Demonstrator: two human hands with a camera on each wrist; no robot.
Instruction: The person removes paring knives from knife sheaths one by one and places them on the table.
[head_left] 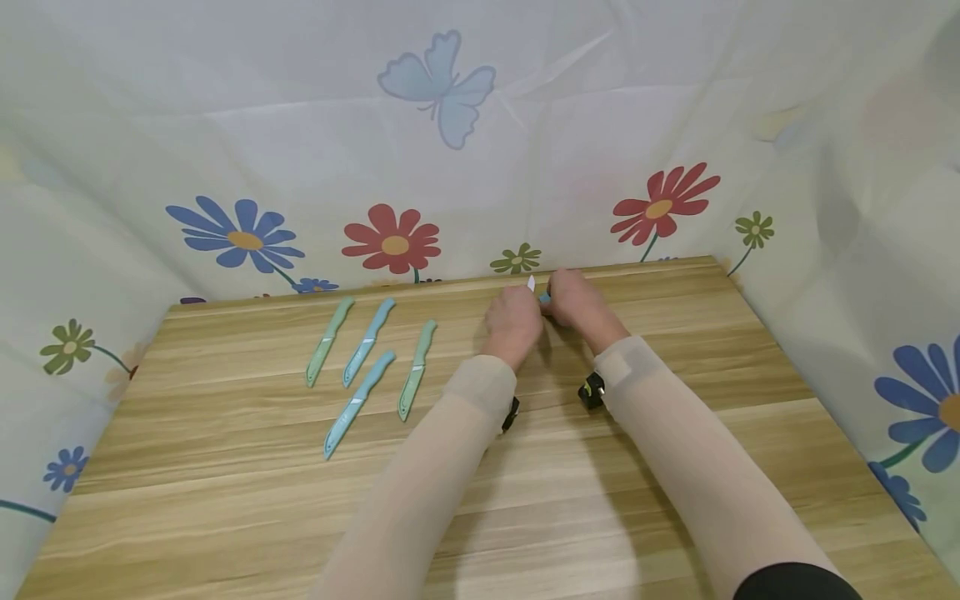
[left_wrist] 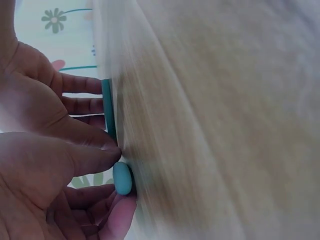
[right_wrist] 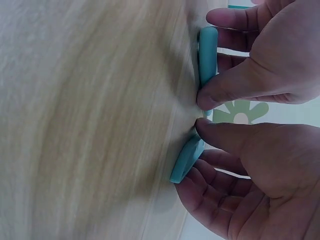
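A paring knife is apart from its sheath between the two hands near the table's far edge. My left hand (head_left: 516,317) grips the knife's rounded blue handle (right_wrist: 208,55). Its pale blade (head_left: 531,283) shows just past the left fingers in the head view. Close beside it, my right hand (head_left: 581,304) pinches the blue sheath (right_wrist: 187,159) between thumb and fingers. Most of the knife is hidden by the hands in the head view. Off to the left lie two green knives (head_left: 330,342) and two light blue knives (head_left: 360,404), each in a sheath.
The wooden table (head_left: 300,517) ends against a white curtain (head_left: 525,167) printed with flowers and a butterfly. Curtain also hangs along the left and right sides. The sheathed knives lie slanted, with their handles toward the far edge.
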